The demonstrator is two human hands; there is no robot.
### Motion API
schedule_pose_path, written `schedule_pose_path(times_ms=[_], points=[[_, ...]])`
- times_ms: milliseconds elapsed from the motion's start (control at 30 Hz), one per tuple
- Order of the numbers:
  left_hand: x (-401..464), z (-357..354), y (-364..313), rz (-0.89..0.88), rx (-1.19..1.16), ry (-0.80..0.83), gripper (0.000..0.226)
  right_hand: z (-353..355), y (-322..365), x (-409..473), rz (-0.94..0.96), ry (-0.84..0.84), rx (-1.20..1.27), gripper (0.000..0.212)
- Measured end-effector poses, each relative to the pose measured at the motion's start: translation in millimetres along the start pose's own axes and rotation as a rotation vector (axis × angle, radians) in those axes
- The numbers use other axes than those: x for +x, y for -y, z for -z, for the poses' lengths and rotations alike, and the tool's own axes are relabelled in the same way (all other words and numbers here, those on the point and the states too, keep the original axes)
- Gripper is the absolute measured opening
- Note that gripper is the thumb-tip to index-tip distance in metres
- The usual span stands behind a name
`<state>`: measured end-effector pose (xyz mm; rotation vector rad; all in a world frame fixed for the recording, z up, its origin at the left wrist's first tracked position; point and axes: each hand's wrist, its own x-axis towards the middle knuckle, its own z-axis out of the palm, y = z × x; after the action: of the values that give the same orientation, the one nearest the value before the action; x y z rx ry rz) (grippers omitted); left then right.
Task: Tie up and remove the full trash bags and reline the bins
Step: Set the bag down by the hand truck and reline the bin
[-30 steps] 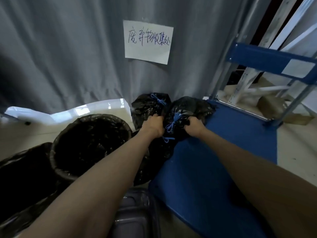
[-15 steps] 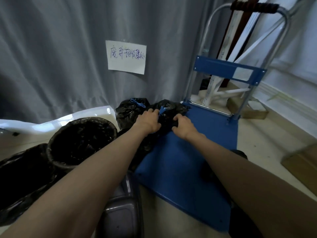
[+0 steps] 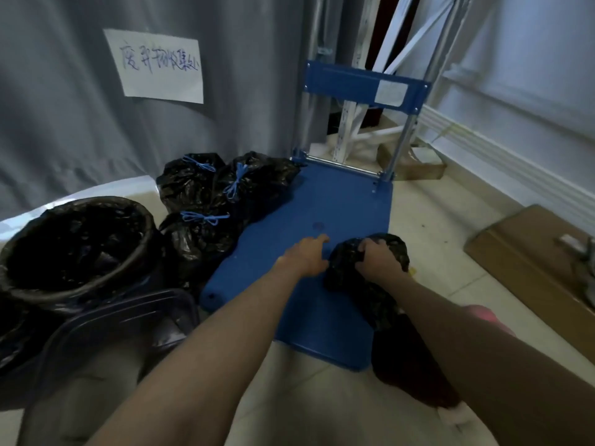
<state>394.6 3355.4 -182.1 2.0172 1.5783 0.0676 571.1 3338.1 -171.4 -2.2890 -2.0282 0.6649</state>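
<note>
Head view: crinkled black bag [image 3: 370,284], right hand [image 3: 376,260].

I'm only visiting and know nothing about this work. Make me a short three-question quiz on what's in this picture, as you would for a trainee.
1. True or false: the right hand grips a black trash bag at the near right edge of the blue cart.
2. How many tied bags with blue strings lie by the grey curtain? A) one B) three C) five
3. Fill in: the round bin on the left is lined with a ____ bag.

Key
1. True; its fingers curl into the plastic, while the left hand rests open on the cart deck.
2. B: back left, back right, front.
3. Black.
</note>
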Motion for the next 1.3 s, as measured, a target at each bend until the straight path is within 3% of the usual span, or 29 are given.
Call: schedule_pose_path(times_ms=[100, 200, 267, 333, 400, 567, 633, 733, 933, 1100, 1200, 1300], points=[[8.9, -38.1, -8.0, -0.003, -0.117, 0.085, 0.054, -22.0, -20.9, -1.0, -0.105, 0.020, 0.019, 0.059], [12.8, -65.5, -11.6, 0.049, -0.217, 0.247, 0.057, -46.0, -32.6, 1.3, -0.216, 0.116, 0.264, 0.085], [15.3, -75.2, -9.2, 0.083, -0.265, 0.314, 0.062, -53.4, -36.7, 2.4, -0.267, 0.132, 0.349, 0.078], [16.9, -74.3, -5.5, 0.107, -0.360, 0.296, 0.065, -51.9, -34.8, 5.2, -0.242, 0.091, 0.338, 0.047], [16.7, -61.3, -2.6, 0.118, -0.475, 0.204, 0.059, -41.5, -22.5, 6.0, -0.173, 0.032, 0.392, 0.022], [-5.9, 6.7, 12.0, 0.104, -0.723, -0.161, 0.030, 0.2, 41.3, -4.6, -0.031, -0.070, 0.677, 0.023], [-27.5, 40.4, 20.3, 0.077, -0.763, -0.275, 0.036, 18.0, 70.5, -16.7, 0.049, -0.016, 0.799, 0.017], [-70.8, 88.5, 37.2, 0.015, -0.798, -0.364, 0.040, 38.6, 114.6, -43.3, 0.186, 0.074, 0.890, 0.026], [-172.0, 150.7, 89.4, -0.013, -0.786, -0.471, 0.036, 47.0, 201.4, -109.5, 0.367, 0.201, 0.828, 0.050], [-265.1, 165.9, 147.8, 0.044, -0.765, -0.579, 0.037, 26.9, 246.7, -146.0, 0.500, 0.199, 0.754, 0.024], [-305.7, 158.2, 191.5, 0.162, -0.698, -0.711, 0.039, 18.5, 253.7, -152.7, 0.473, 0.072, 0.653, 0.015], [-324.9, 139.2, 224.7, 0.327, -0.691, -0.824, 0.036, 9.2, 258.4, -159.2, 0.458, 0.073, 0.644, 0.012]])
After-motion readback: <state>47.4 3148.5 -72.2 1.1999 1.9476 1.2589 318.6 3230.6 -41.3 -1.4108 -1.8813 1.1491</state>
